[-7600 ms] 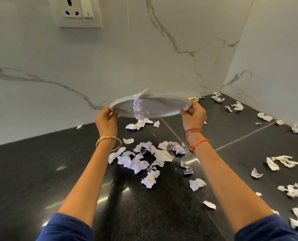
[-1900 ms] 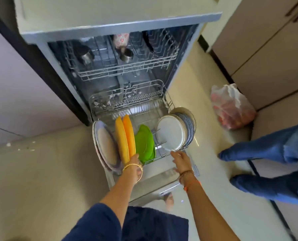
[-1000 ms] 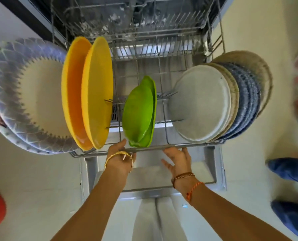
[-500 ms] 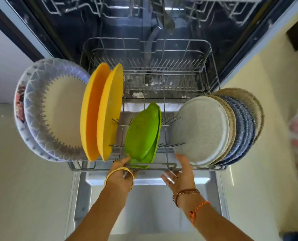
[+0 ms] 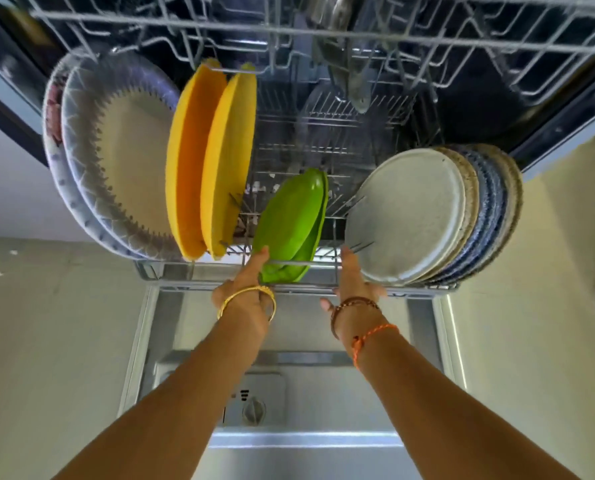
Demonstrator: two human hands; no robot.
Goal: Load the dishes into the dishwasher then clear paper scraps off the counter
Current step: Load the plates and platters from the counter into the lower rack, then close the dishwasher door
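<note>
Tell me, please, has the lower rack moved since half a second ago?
Yes: the lower rack slid inward along the open door, toward the tub.

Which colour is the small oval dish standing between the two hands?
Bright green oval dish, clearest in the head view.

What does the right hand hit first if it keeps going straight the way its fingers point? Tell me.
Probably the grey plate. The right hand points up and forward at the rack's front rail, its fingertips already beside that plate's lower left edge. Depth is unclear, so it may instead slip past into the gap beside the green plate.
</note>
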